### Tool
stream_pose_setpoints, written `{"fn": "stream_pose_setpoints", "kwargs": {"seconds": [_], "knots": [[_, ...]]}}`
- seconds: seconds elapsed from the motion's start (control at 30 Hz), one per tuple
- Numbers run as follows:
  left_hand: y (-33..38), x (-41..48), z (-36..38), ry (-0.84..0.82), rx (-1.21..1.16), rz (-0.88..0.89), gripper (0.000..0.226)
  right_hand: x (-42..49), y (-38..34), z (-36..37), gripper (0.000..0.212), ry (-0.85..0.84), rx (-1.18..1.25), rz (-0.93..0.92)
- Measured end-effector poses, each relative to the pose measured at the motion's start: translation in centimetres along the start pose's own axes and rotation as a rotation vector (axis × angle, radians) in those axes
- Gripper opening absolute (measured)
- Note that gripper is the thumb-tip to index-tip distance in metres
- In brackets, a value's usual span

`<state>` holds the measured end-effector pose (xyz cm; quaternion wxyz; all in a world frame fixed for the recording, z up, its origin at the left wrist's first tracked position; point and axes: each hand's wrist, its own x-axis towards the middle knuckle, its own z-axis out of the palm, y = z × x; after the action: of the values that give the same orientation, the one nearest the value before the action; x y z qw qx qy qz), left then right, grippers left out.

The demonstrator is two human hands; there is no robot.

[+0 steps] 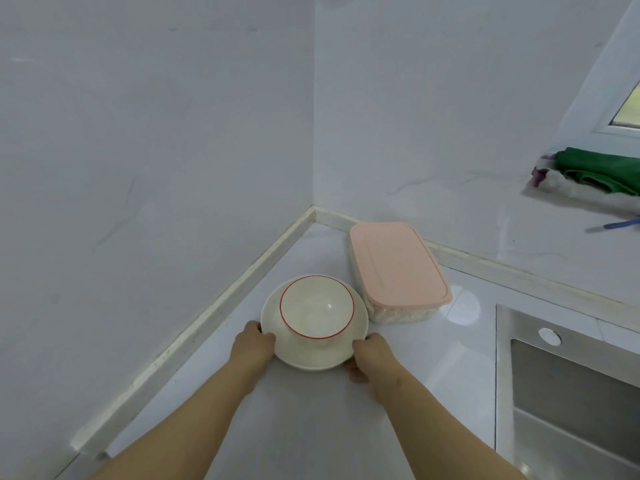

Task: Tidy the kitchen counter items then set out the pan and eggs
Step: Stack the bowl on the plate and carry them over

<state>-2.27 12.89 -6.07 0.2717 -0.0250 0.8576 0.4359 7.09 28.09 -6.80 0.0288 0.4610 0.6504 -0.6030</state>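
Note:
A cream plate (304, 356) lies on the white counter (311, 427) near the corner of the walls. A cream bowl with a red rim (317, 306) stands in the plate. My left hand (252, 344) grips the plate's left edge. At the right edge my right hand (369, 355) grips the plate, thumb on the rim and fingers underneath. No pan or eggs are in view.
A clear box with a pink lid (394, 265) stands just right of the plate, against the back wall. A steel sink (568, 393) lies at the right. Green and white cloths (595, 174) rest on the window ledge at the far right.

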Motion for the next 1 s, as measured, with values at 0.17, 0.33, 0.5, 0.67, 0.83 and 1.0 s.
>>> {"fn": "stream_pose_setpoints", "kwargs": {"seconds": [0.17, 0.33, 0.5, 0.67, 0.83, 1.0], "knots": [[0.5, 0.7, -0.9, -0.087, 0.004, -0.034, 0.027, 0.9, -0.3, 0.5, 0.032, 0.019, -0.047, 0.010], [1.5, 0.5, -1.1, -0.104, -0.034, -0.075, 0.019, 1.3, 0.0, 0.8, 0.034, 0.026, -0.069, 0.005], [1.7, -0.2, -1.5, -0.125, -0.066, -0.075, 0.013, 1.5, 0.5, 0.7, 0.037, 0.026, -0.076, -0.026], [1.3, -0.4, -1.6, -0.176, -0.058, -0.047, 0.020, -0.4, 1.5, 0.6, 0.032, 0.075, -0.104, -0.078], [0.5, -0.3, -2.2, -0.248, -0.022, -0.007, 0.027, -3.3, 2.8, 1.4, 0.018, 0.186, -0.195, -0.133], [-0.2, -0.7, -2.9, -0.323, 0.010, 0.059, 0.029, -5.7, 3.5, 2.2, 0.026, 0.285, -0.096, -0.148]]}}
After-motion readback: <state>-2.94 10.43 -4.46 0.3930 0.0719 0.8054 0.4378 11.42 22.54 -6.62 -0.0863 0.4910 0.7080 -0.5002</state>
